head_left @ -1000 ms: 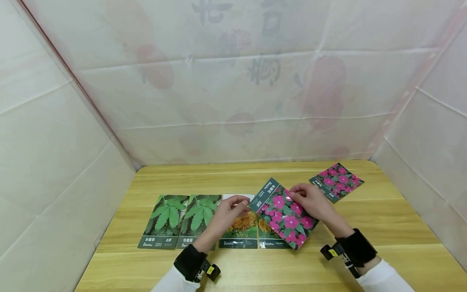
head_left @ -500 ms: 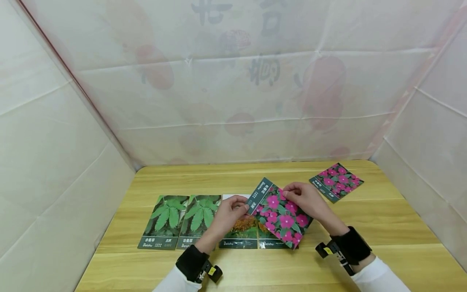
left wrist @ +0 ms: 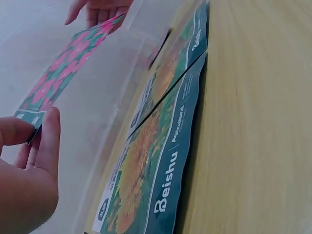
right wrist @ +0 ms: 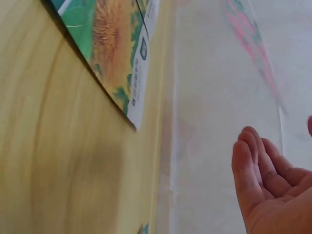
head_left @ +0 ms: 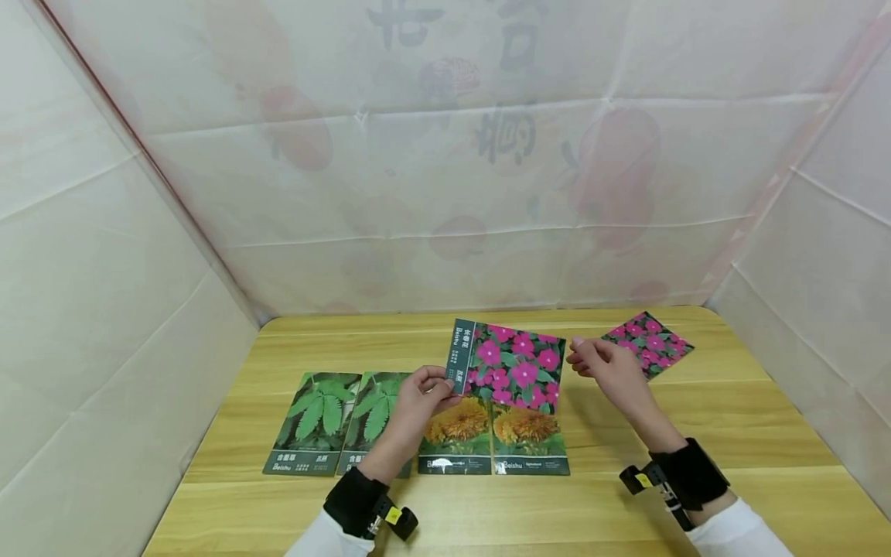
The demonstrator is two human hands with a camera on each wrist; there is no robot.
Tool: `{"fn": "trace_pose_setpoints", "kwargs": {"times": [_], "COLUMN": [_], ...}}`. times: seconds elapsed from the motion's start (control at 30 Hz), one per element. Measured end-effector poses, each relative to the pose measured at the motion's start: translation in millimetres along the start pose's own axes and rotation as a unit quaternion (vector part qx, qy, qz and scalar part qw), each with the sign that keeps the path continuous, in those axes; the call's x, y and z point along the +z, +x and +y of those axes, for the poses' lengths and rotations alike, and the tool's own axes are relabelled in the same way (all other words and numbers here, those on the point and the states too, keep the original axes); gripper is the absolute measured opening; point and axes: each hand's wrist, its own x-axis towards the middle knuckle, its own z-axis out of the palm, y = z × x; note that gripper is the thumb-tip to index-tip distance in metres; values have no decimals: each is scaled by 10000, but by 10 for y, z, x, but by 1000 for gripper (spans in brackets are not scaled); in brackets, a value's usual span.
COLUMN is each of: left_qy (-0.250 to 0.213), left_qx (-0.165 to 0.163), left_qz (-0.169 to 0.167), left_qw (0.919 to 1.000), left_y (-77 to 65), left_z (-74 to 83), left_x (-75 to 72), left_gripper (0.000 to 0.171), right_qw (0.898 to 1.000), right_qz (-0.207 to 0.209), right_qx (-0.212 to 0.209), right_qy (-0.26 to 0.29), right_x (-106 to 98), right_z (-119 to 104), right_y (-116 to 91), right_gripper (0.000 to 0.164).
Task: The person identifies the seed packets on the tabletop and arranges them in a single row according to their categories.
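Currently left grip (head_left: 412, 412) pinches pink-flowered rectangular packet (head_left: 515, 367), long axis toward empty right grip (head_left: 618, 373), roughly along far edge of worktop (head_left: 376, 333)

Five packets (head_left: 530, 437) on wood-grain table (head_left: 515, 518)

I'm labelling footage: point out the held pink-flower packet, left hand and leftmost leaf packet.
Held pink-flower packet (head_left: 507, 366), head view, on its flower photo.
Left hand (head_left: 414, 408), head view, on its back.
Leftmost leaf packet (head_left: 315, 418), head view, on its leaf photo.
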Motion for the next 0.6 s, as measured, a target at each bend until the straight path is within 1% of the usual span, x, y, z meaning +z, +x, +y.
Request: {"fn": "trace_pose_setpoints", "kwargs": {"times": [0.03,0.07,0.1,0.17,0.2,0.23,0.37,0.43,0.47,0.53,0.6], "left_qy": [-47,-107,-195,-383,-455,-521,-815,-1033,-1179,-1441,-1644], "left_qx": [38,66,63,103,131,151,100,24,-28,-124,-209], "left_qz": [20,56,94,142,151,157,202,202,204,213,234], "left_qw": [10000,9999,9997,9991,9988,9984,9964,9944,9928,9893,9859], "left_y": [0,3,5,8,5,5,8,14,18,25,35], "left_z": [1,0,1,3,4,3,-7,-9,-5,6,13], "left_x": [-2,-3,-2,7,10,13,20,29,36,53,70], "left_gripper": [31,29,28,26,25,24,21,20,19,17,17], "right_qw": [10000,9999,9998,9995,9992,9983,9967,9950,9945,9906,9856], "right_qz": [30,83,137,160,176,123,-216,-437,-513,-656,-796], "right_qx": [-18,-24,-42,-126,-138,-232,-174,58,224,421,530], "right_qy": [41,59,131,257,331,528,758,892,889,1121,1391], "right_x": [17,33,51,71,80,82,43,27,28,62,105], "right_z": [105,164,194,161,94,19,-573,-856,-987,-1087,-1124], "right_y": [22,31,32,-9,-40,-72,-247,-318,-349,-374,-385], "right_gripper": [45,44,43,44,45,43,50,52,55,54,53]}}
